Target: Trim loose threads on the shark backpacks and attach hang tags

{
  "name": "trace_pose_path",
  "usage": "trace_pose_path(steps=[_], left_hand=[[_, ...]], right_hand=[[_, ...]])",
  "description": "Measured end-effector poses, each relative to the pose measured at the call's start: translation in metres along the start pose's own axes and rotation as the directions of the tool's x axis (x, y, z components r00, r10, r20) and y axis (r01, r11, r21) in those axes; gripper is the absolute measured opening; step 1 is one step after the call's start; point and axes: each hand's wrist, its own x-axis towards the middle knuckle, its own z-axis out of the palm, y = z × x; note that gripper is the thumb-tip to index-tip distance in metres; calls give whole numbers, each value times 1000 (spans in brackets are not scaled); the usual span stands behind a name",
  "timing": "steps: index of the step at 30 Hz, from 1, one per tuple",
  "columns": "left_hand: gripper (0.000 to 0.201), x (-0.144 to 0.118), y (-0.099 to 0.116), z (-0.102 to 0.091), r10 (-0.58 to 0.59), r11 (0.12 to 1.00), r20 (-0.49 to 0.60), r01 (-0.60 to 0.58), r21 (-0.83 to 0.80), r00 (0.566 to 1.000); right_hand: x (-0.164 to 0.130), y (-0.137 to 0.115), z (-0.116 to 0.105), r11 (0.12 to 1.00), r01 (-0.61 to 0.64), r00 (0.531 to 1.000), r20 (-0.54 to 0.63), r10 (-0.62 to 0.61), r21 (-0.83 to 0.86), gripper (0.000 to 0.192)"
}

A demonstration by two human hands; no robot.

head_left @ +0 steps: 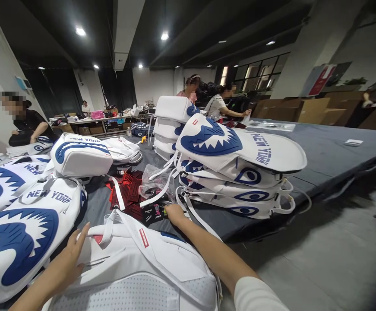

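Note:
A white backpack (126, 263) lies right in front of me, its dotted back panel and straps facing up. My left hand (67, 259) rests at its left upper edge with fingers spread, holding nothing. Past the backpack, my right hand (175, 214) reaches among black printed tags (153, 211). Its fingers are closed; a small yellow-green bit shows at the fingertips, but I cannot make out what it is. Beside the tags lie a heap of red and black tags (127, 192) and a crumpled clear plastic bag (155, 177).
To the right stands a stack of white backpacks (239, 172) with blue shark-mouth prints. More backpacks (35, 216) crowd the left. Several people work around the dark-covered table (330, 151). Cardboard boxes (314, 110) line the far right, and an orange tool (143, 139) lies further back.

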Motion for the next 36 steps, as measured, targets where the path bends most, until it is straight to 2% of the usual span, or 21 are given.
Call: trace_pose_path(steps=[3, 7, 18, 21, 24, 26, 28, 30, 31, 32, 34, 36], left_hand=[[102, -1, 5, -3, -16, 1000, -2, 15, -16, 1000], [100, -3, 11, -6, -34, 999, 31, 35, -10, 999], [100, 0, 7, -4, -47, 999, 52, 48, -16, 998], [101, 2, 3, -3, -33, 999, 36, 34, -38, 999], [96, 4, -5, 0, -18, 996, 5, 18, -86, 1000], [84, 2, -4, -1, 6, 992, -104, -19, -126, 995], [73, -3, 8, -8, 43, 985, -310, -92, -144, 950], [66, -11, 34, -20, 82, 971, -499, -183, -156, 863], [62, -15, 51, -27, 99, 957, -550, -230, -175, 829], [59, -18, 69, -33, 107, 938, -568, -272, -213, 816], [56, -21, 103, -42, 101, 891, -556, -324, -318, 825], [46, -22, 128, -41, 133, 850, -527, -370, -375, 840]], right_hand=[[1, 1, -5, 1000, -12, 1000, 24, 13, -7, 29], [-2, -3, -5, 999, 29, 999, 45, -30, 14, 31], [-8, -1, -2, 998, 31, 997, 64, -35, 57, 28], [-10, 4, -11, 996, -27, 998, 52, 22, 88, 25], [-18, 6, -28, 986, -80, 996, -21, 84, 144, 19], [-28, 4, -43, 975, -99, 986, -111, 123, 200, 15], [-42, -2, -62, 959, -85, 966, -214, 146, 271, 26], [-59, -15, -83, 940, -23, 946, -296, 130, 340, 31], [-69, -24, -93, 932, 20, 940, -323, 106, 363, 29], [-80, -34, -103, 917, 86, 936, -346, 59, 390, 26], [-101, -57, -118, 829, 307, 911, -397, -113, 467, 21], [-120, -78, -125, 675, 521, 839, -457, -295, 522, 17]])
